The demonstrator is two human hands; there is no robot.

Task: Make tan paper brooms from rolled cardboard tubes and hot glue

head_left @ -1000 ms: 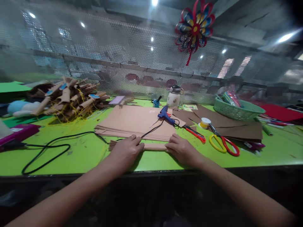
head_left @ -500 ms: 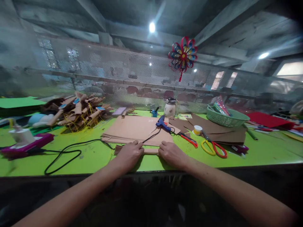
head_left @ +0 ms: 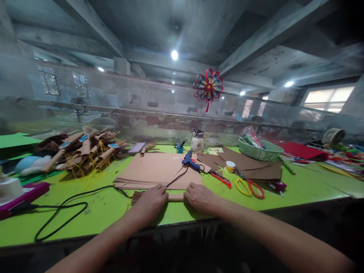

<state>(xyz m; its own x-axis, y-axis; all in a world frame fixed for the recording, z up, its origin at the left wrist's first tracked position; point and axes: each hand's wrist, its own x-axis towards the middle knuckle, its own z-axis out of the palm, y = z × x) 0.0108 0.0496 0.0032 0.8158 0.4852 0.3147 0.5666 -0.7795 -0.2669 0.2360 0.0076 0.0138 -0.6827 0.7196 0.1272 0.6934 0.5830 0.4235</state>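
Note:
A rolled brown paper tube with a fringed left end lies on the green table near its front edge. My left hand is closed over it just right of the fringe, and my right hand is closed over its right end. Bare tube shows between the two hands. Right behind them is a stack of brown paper sheets. On that stack rests a blue glue gun, its black cord running down toward my left hand.
Scissors with yellow and red handles, a red-handled cutter and a white spool lie to the right. Behind them stands a green basket. Brown paper bundles are heaped left, with a purple power strip in front.
My view has tilted up and turned slightly right, so the table sits lower in the picture. Both hands stay closed on the paper tube, with little visible movement along it.

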